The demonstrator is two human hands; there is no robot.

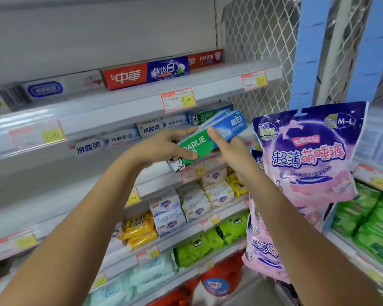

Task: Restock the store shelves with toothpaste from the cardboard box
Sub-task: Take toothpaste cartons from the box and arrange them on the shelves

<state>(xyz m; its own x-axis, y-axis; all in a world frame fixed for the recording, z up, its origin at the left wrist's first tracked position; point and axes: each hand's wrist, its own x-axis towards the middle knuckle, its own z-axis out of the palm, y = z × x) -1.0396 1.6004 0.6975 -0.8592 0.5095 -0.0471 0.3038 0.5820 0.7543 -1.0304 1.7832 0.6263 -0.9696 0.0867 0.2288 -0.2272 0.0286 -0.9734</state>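
I'm reading DARLIE on the toothpaste box [195,142], 中華 on a red box [125,77], 8.00 on a price tag [178,100], M-L on the purple bag [307,151].

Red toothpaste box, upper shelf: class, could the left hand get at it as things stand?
Probably not yet: the left hand grips the Darlie box. Nothing stands before the red toothpaste box, so once freed it likely could.

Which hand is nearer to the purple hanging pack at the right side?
Right. The right hand, on the Darlie toothpaste box, is just left of the purple pack; the left hand grips the box's green end, farther left.
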